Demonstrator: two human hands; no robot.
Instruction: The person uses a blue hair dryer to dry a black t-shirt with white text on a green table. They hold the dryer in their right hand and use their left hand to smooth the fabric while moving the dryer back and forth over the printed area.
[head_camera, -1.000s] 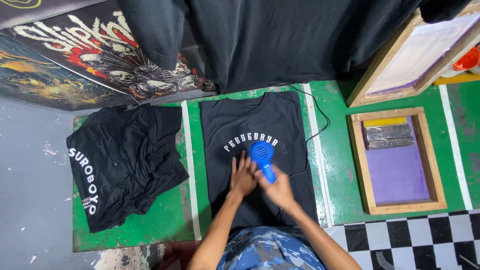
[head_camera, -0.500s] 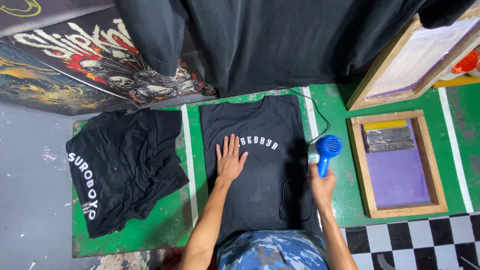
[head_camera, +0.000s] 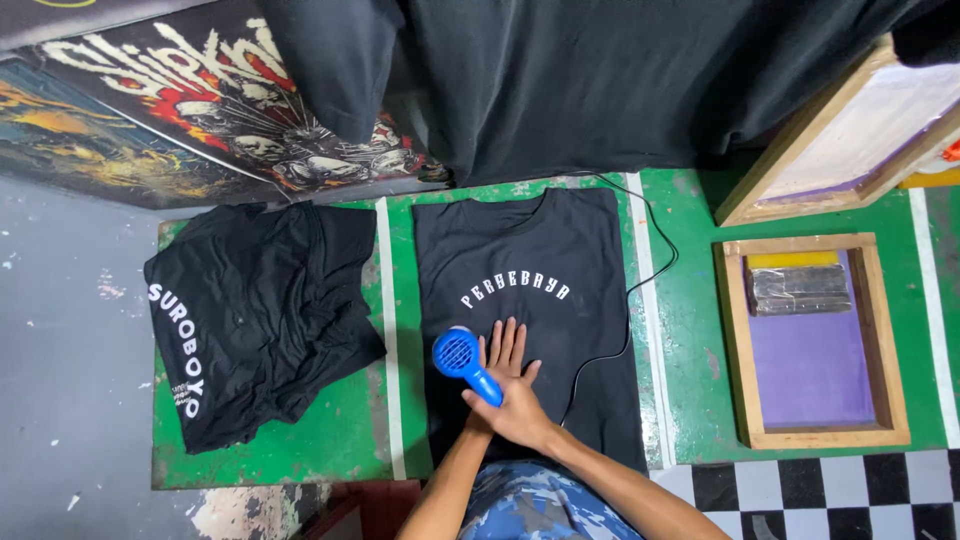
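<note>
On the left of the green table (head_camera: 300, 460), a crumpled pile of black shirts (head_camera: 255, 315) with white lettering lies apart from the work, across a white stripe. Behind the table lean printed posters (head_camera: 200, 100), and dark cloth (head_camera: 600, 80) hangs over the far edge. In the middle, a black shirt (head_camera: 560, 250) lies flat, neck away from the person, with an arc of white letters across the chest. The left hand (head_camera: 503, 355) rests open and flat on it just below the letters, fingers spread. The right hand (head_camera: 520, 412) crosses over the left wrist, closed round the handle of a blue dryer (head_camera: 458, 357), whose round head sits just left of the left hand, over the shirt's left part. Its black cord (head_camera: 640, 280) trails right across the shirt and loops toward the table's far edge. Well to the right lies a wooden screen frame (head_camera: 735, 340) with purple mesh and a squeegee (head_camera: 800, 288) inside; another frame (head_camera: 850, 130) leans beyond it.
</note>
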